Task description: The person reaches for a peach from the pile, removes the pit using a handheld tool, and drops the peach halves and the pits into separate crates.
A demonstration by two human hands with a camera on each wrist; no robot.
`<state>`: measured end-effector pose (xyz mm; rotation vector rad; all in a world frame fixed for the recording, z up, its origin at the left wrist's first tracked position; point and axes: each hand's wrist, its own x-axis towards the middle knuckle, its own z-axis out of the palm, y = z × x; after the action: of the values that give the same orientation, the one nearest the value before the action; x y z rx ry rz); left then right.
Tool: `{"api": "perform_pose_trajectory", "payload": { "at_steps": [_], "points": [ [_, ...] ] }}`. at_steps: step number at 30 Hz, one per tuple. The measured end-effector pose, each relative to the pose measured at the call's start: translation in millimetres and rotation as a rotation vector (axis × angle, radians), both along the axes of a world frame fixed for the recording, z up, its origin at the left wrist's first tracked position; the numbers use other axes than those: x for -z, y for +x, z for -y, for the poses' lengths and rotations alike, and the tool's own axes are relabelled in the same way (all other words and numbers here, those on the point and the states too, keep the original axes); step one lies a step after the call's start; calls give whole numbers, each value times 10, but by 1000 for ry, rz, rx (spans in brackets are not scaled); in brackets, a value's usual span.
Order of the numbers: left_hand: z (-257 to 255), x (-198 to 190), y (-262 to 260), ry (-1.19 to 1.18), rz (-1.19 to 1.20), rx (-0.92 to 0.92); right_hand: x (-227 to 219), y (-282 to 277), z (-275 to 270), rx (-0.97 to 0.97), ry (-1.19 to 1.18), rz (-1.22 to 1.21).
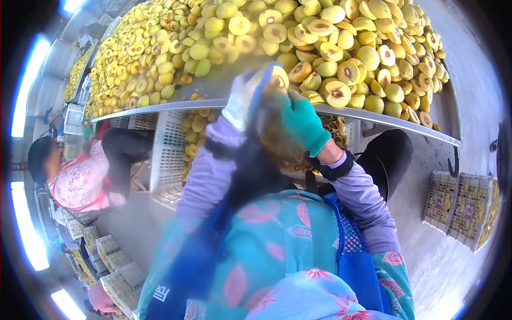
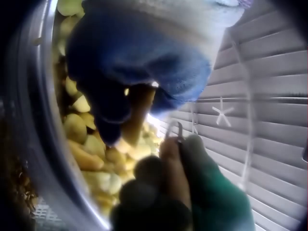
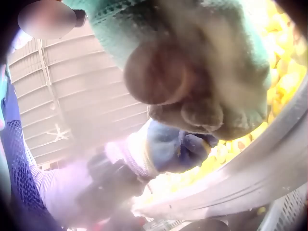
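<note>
My left hand (image 1: 242, 98), in a white glove with a blue coating, is raised over the front edge of the fruit table. Its fingers pinch a cut yellow peach half (image 2: 139, 115), seen edge-on in the left wrist view. Close to its right, my right hand (image 1: 305, 120) wears a green glove with stained fingertips. That hand grips a small pitting tool whose thin metal loop (image 2: 180, 130) sticks up past the fingertips, just below the peach half. Most of the tool's handle is hidden by the fingers.
A metal-rimmed table (image 1: 176, 105) heaped with halved peaches (image 1: 338, 94) lies ahead. White crates (image 1: 169, 144) holding fruit stand under its edge. Stacked crates (image 1: 458, 205) are on the floor at right. Another person (image 1: 80, 181) sits at left.
</note>
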<state>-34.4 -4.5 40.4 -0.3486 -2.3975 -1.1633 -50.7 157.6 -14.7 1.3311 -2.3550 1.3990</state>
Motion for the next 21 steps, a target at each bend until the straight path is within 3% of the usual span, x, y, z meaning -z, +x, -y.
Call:
{"api": "perform_pose_trajectory", "payload": {
  "at_steps": [1, 3, 6, 9, 13, 17, 20, 21],
  "points": [
    [-84, -22, 36, -70, -75, -29, 199, -6, 58, -62, 24, -2],
    [-233, -113, 112, 335, 114, 2, 423, 24, 103, -20, 17, -81],
    [-292, -83, 135, 79, -78, -94, 458, 184, 208, 188, -74, -94],
    [-322, 38, 121, -13, -233, -175, 334, 277, 213, 178, -113, 180],
    [-371, 152, 171, -104, -368, -312, 335, 351, 220, 161, -26, 226],
    [-351, 245, 102, -151, -503, -409, 155, 339, 142, 26, 3, 345],
    [-134, 354, 130, 214, 108, -159, 174, 376, 155, 40, 3, 241],
    [-116, 349, 101, 95, 26, -151, 153, 384, 169, 66, -28, 151]
  ]
}}
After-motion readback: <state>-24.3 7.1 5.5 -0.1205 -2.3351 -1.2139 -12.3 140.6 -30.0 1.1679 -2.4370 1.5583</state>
